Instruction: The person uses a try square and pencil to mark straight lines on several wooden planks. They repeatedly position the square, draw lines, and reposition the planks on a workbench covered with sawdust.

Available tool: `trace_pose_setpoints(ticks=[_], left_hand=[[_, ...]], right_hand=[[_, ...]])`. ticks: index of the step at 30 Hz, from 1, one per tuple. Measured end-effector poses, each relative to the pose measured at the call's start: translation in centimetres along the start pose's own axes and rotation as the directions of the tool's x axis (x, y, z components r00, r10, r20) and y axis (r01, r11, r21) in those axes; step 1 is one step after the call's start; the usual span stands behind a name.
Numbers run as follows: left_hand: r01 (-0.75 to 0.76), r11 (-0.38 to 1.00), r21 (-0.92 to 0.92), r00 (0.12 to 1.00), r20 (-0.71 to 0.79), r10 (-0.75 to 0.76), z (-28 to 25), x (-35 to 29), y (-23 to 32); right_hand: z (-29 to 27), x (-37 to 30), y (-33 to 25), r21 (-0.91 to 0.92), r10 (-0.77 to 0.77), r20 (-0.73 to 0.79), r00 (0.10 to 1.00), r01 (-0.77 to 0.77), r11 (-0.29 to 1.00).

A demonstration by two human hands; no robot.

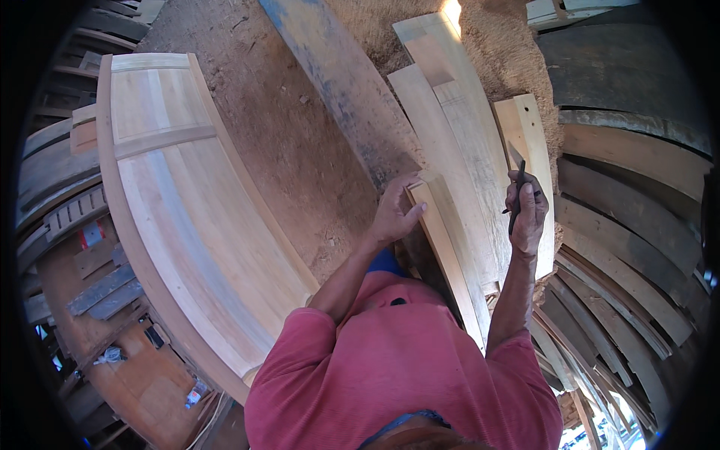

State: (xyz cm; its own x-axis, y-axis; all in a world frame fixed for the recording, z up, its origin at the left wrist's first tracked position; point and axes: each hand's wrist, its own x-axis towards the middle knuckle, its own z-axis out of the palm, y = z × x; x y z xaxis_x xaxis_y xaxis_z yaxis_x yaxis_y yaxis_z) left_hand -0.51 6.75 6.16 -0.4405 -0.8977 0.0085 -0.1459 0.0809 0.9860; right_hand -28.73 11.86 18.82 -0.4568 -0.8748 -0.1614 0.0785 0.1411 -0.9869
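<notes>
in the head view, the left hand (397, 211) grips the far end of a narrow plank (444, 251), its thumb laid over the top and its other fingers along the left side and end. the plank runs from that hand back toward the person's pink shirt (397, 345). the right hand (529, 206) is closed around a slim dark tool (517, 187), whose pale, flat, pointed tip aims away from the person, over a light board with holes (529, 124); whether the tip touches that board, i cannot tell. between the hands, pale boards (469, 142) lie side by side, some overlapping. beyond the left hand, a wide stained board (337, 86) slants away. to the left, well apart from the hands, lies a long framed wooden panel (202, 195); at the right, lengths of timber (630, 150) are stacked.
</notes>
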Motion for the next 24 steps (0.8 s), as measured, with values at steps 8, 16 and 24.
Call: trace_pose_setpoints(ticks=[8,16,24], left_hand=[[0.253,0.966,-0.055,0.967,-0.006,-0.254,0.3,-1.0,-0.1],[0.275,0.960,-0.048,0.961,0.005,-0.275,0.2,-1.1,-0.6],[-0.001,0.999,0.033,1.000,0.004,0.000,-0.3,0.3,0.2]], right_hand=[[1.3,2.1,-0.4,-0.252,0.198,0.107,0.974,-0.166,0.953],[3.1,4.5,-0.8,-0.450,0.306,0.170,0.937,-0.203,0.870],[4.2,6.5,-0.9,-0.689,0.216,0.325,0.921,0.074,0.721]])
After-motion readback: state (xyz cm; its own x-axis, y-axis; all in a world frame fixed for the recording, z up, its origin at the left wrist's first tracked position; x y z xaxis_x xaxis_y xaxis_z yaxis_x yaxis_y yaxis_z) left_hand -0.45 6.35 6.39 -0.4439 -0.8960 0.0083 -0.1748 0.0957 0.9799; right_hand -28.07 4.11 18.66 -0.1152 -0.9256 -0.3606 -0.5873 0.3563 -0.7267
